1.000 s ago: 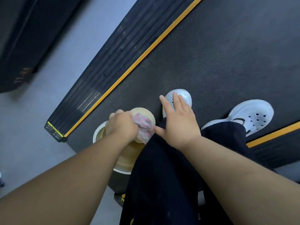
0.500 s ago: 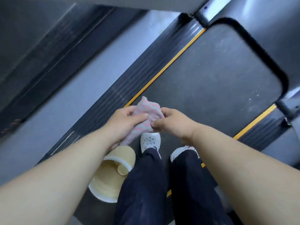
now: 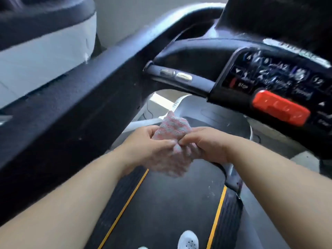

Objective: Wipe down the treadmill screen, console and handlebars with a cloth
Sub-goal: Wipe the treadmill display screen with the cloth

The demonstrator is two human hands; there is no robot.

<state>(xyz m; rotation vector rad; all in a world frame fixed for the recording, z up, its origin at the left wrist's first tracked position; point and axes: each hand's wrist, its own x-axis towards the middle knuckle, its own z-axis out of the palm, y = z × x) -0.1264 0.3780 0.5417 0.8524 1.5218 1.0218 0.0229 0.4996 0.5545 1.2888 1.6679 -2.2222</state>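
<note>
Head view. Near: matte black belt (image 3: 170, 212) between yellow edge lines. Middle: left hand (image 3: 149, 149) and right hand (image 3: 210, 146) both pinch the nubby pink-and-white cloth (image 3: 172, 129), bunched above the belt. Advisable: fold it into a flat pad before wiping. Far: smooth black handlebar (image 3: 80, 108) at left, glossy keyed console (image 3: 269, 74) at right.

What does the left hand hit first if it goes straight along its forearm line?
Beyond the cloth it grips, the left hand would likely meet the right hand first; the console lies farther on, depth unclear.
</note>
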